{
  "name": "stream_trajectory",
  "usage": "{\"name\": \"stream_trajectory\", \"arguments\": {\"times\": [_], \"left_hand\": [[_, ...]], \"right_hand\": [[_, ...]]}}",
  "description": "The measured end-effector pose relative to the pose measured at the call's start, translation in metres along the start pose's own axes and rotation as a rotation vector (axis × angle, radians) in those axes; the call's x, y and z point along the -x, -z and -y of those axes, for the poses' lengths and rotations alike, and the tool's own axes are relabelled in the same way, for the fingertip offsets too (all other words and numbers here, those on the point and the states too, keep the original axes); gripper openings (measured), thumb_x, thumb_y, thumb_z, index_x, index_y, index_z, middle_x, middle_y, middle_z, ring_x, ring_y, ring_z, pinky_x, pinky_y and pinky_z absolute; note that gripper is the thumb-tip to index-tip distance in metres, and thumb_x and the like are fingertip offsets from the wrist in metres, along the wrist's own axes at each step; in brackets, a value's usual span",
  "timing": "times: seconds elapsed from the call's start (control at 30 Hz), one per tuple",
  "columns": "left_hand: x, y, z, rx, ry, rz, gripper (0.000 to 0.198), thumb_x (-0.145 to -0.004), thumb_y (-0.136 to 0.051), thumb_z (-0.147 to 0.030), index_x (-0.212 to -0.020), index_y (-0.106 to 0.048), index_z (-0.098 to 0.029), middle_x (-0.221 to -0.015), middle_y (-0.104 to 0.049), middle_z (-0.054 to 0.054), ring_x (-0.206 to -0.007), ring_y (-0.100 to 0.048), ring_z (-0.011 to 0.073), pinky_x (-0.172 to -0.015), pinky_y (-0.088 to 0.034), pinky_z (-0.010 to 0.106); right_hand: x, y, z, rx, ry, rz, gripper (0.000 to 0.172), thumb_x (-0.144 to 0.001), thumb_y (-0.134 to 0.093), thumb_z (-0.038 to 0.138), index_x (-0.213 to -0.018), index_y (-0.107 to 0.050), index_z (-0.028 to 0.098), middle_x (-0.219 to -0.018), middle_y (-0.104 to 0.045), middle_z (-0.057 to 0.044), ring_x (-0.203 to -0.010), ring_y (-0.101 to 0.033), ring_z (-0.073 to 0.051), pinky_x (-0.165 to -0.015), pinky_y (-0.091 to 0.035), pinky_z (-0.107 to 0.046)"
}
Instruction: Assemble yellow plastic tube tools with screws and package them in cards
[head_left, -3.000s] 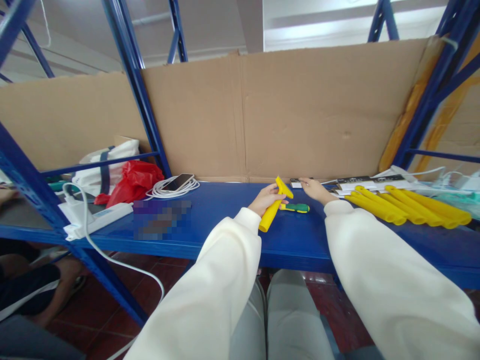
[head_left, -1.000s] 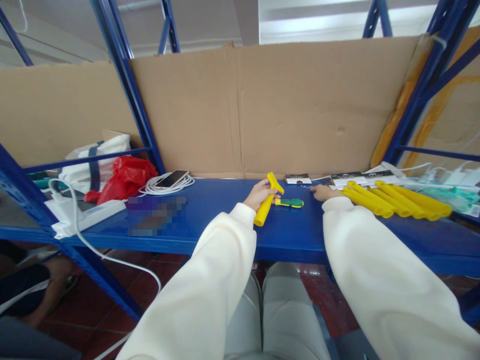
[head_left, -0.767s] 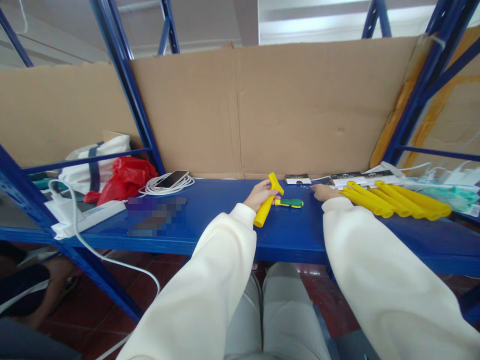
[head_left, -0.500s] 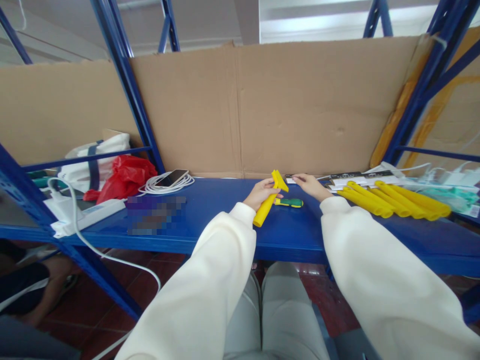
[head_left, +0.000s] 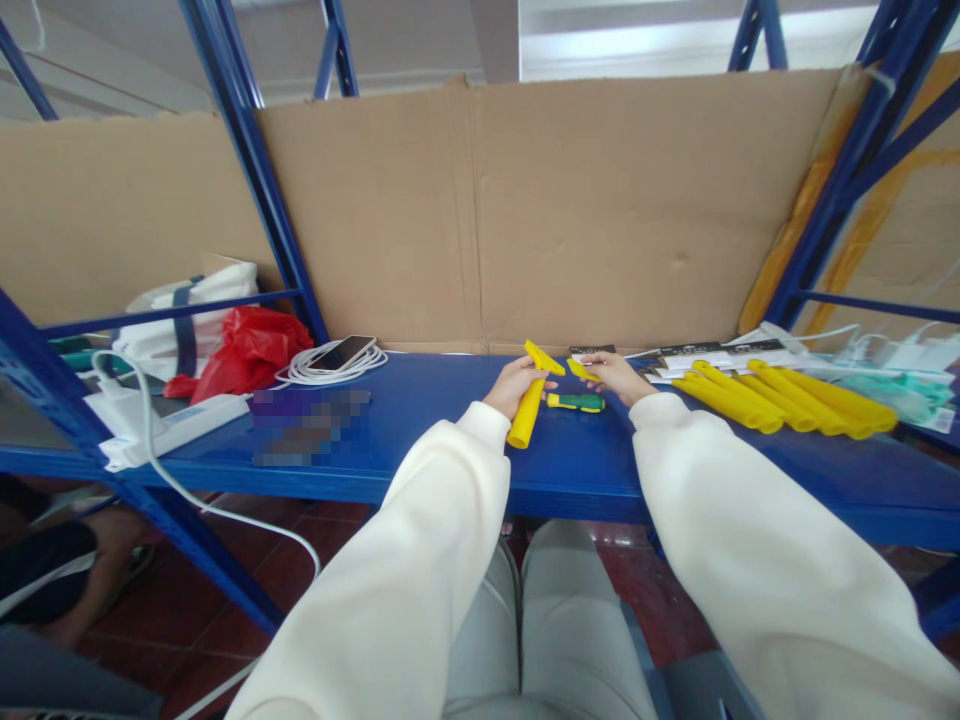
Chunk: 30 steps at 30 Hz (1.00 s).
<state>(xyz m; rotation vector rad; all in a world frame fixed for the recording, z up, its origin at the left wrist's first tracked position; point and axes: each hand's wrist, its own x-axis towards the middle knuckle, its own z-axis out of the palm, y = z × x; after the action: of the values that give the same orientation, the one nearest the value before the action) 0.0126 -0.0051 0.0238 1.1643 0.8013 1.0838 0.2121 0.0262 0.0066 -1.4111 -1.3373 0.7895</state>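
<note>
My left hand (head_left: 516, 386) is closed around a yellow scraper handle (head_left: 529, 410), a round tube with a flat, flared head at its upper end. The tube slants toward me just above the shelf. Opposite it, my right hand (head_left: 611, 374) pinches a small flat yellow piece (head_left: 580, 369), a short gap away from the flared head. Below and between the hands lies a green and yellow screwdriver (head_left: 576, 402). A small black and white card pack (head_left: 592, 351) sits behind my right fingers, partly hidden by them.
Several yellow scraper handles (head_left: 795, 400) lie at right, before black and white packs (head_left: 690, 357). At left are a white power strip (head_left: 195, 425), a red bag (head_left: 255, 345) and a phone (head_left: 347, 353) on coiled cable. Cardboard (head_left: 600, 210) backs the blue shelf (head_left: 420, 420).
The small yellow piece now shows in my right hand, which has drawn slightly closer to the left. The scraper handle has turned, its flared head tipping left and more upright.
</note>
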Motion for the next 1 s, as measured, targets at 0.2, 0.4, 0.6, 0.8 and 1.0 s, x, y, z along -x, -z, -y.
{"name": "stream_trajectory", "arguments": {"times": [0.2, 0.4, 0.6, 0.8, 1.0], "left_hand": [[0.0, 0.001, -0.002, 0.016, 0.02, -0.096, 0.03, -0.082, -0.061, 0.002, -0.108, -0.066, -0.012, -0.102, -0.075, 0.011, -0.064, -0.07, 0.0121, -0.048, -0.043, 0.017], [-0.001, 0.001, 0.0, -0.007, 0.01, -0.09, 0.032, -0.08, -0.063, 0.002, -0.109, -0.067, -0.012, -0.101, -0.076, 0.011, -0.067, -0.072, 0.0148, -0.048, -0.043, 0.017], [-0.001, -0.001, 0.0, -0.024, 0.002, -0.088, 0.035, -0.079, -0.064, 0.002, -0.112, -0.067, -0.012, -0.102, -0.075, 0.011, -0.065, -0.071, 0.0136, -0.047, -0.044, 0.017], [0.002, -0.003, -0.002, -0.063, -0.001, -0.081, 0.042, -0.081, -0.061, 0.003, -0.12, -0.065, -0.012, -0.107, -0.075, 0.012, -0.062, -0.069, 0.0115, -0.046, -0.043, 0.016], [0.003, -0.002, 0.0, -0.08, -0.001, -0.044, 0.044, -0.08, -0.064, 0.003, -0.121, -0.066, -0.012, -0.106, -0.075, 0.012, -0.061, -0.067, 0.0106, -0.049, -0.045, 0.017]], "right_hand": [[-0.01, -0.005, -0.014, 0.301, 0.093, -0.116, 0.012, -0.077, -0.064, 0.009, -0.072, -0.073, 0.017, -0.082, -0.076, -0.006, -0.081, -0.072, -0.02, -0.078, -0.057, -0.032], [-0.01, 0.002, -0.016, 0.729, 0.142, -0.044, 0.017, -0.081, -0.067, 0.023, -0.09, -0.081, 0.025, -0.1, -0.079, -0.006, -0.104, -0.071, -0.029, -0.095, -0.053, -0.04], [-0.015, 0.003, -0.016, 0.81, 0.129, 0.035, 0.036, -0.094, -0.055, 0.046, -0.094, -0.082, 0.023, -0.099, -0.079, -0.01, -0.102, -0.072, -0.029, -0.09, -0.053, -0.036], [-0.024, 0.002, -0.021, 0.726, 0.114, 0.131, 0.039, -0.097, -0.051, 0.044, -0.103, -0.081, 0.019, -0.118, -0.076, -0.013, -0.113, -0.07, -0.028, -0.099, -0.05, -0.035], [-0.028, 0.002, -0.026, 0.698, 0.081, 0.187, 0.042, -0.1, -0.048, 0.043, -0.119, -0.076, 0.018, -0.138, -0.066, -0.012, -0.131, -0.059, -0.028, -0.112, -0.042, -0.04]]}}
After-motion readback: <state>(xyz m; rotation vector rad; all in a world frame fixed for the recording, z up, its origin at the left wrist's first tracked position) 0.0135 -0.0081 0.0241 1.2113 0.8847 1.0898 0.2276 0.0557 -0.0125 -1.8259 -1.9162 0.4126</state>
